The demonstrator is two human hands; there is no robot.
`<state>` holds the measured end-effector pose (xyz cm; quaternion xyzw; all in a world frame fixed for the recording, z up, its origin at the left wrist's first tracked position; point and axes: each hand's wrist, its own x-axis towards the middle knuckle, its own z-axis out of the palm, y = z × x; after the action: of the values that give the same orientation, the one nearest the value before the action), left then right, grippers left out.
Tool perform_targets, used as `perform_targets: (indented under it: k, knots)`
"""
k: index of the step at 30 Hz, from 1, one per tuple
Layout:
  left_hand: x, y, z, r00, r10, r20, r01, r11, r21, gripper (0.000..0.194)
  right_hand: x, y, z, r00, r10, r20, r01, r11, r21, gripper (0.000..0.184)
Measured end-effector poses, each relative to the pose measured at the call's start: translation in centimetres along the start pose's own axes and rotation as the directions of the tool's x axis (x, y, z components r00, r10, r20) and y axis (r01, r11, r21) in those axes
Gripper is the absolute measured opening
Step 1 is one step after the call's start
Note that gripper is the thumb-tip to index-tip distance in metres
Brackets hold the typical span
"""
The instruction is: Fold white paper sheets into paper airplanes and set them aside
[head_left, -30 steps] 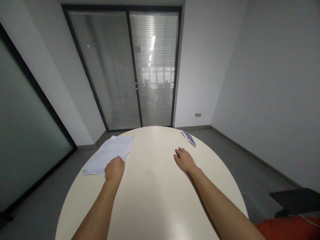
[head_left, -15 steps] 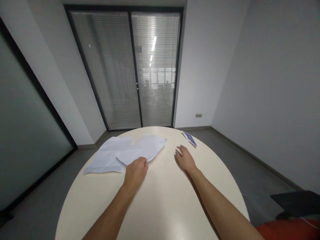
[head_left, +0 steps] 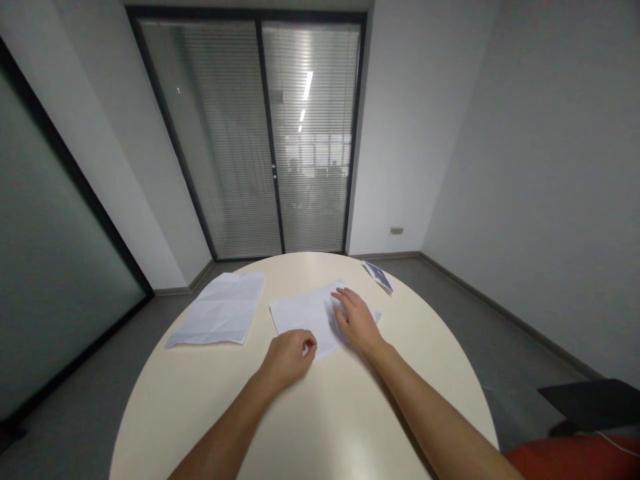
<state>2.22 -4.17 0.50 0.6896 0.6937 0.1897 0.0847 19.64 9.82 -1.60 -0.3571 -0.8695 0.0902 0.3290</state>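
A white sheet of paper (head_left: 300, 310) lies at a slant on the round table. My left hand (head_left: 289, 358) is at its near left part, covering the corner there. Its fingers are curled, with thumb and forefinger together at the paper; exactly how they grip it is partly hidden. On the right side of the sheet is my right hand (head_left: 357, 321), open with fingers spread and palm down. To the left, apart from both hands, lies another white sheet (head_left: 225, 310) with faint creases.
The round cream table (head_left: 300, 420) fills the lower middle. A small folded printed card (head_left: 379, 276) sits near its far right edge. Beyond stand glass doors with blinds (head_left: 310, 200). At lower right are a dark flat object (head_left: 595, 403) and something red (head_left: 570, 460).
The slanted sheet has moved right and nearer, off the other sheet, and now lies flatter. My left hand went right and slightly nearer with it. My right hand moved left onto the paper.
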Motion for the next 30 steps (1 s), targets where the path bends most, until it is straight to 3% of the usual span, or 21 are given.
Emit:
perform_targets:
  k: [3,6,10,13,18,20,22,26,30]
  knots:
    - [0.4,-1.1,-0.1,0.988,-0.156,0.017,0.157,0.983,-0.09,0.018,-0.9,-0.3,1.6,0.953,-0.025,0.303,0.039,0.999,-0.038,0.058]
    - [0.7,-2.2,-0.1,0.962,-0.273,0.004,0.273,0.961,-0.043,0.023,-1.4,-0.9,1.5,0.906,0.024,0.422,0.017,0.996,-0.092,0.061]
    - [0.6,-2.2,-0.3,0.928,-0.366,-0.066,0.371,0.92,0.129,0.029,-1.4,-2.7,-0.3,0.924,0.028,0.382,0.037,0.986,-0.162,0.058]
    - [0.5,-1.2,0.0,0.928,-0.36,-0.091,0.371,0.909,0.187,0.032,-1.4,-4.4,-0.8,0.932,0.032,0.361,0.038,0.982,-0.186,0.055]
    - [1.6,0.1,2.9,0.96,-0.161,-0.231,0.142,0.985,-0.093,0.05,-1.9,-5.7,0.9,0.919,-0.084,0.384,0.117,0.991,-0.064,0.054]
    - [2.2,-0.1,4.3,0.955,-0.212,-0.206,0.189,0.974,-0.125,0.054,-2.1,-5.7,1.6,0.923,-0.105,0.371,0.13,0.991,-0.044,0.043]
    - [2.5,-0.5,5.1,0.959,-0.235,-0.16,0.231,0.972,-0.047,0.055,-2.3,-5.5,2.2,0.931,-0.093,0.353,0.114,0.993,-0.036,0.035]
    - [2.1,-1.1,5.3,0.979,-0.174,-0.103,0.187,0.973,0.136,0.051,-2.3,-4.9,2.9,0.911,-0.057,0.408,0.075,0.997,-0.028,0.05]
    - [1.4,-1.3,4.8,0.964,-0.217,-0.152,0.249,0.938,0.24,0.052,-1.6,-3.4,3.0,0.891,0.109,0.44,-0.061,0.991,-0.121,0.058]
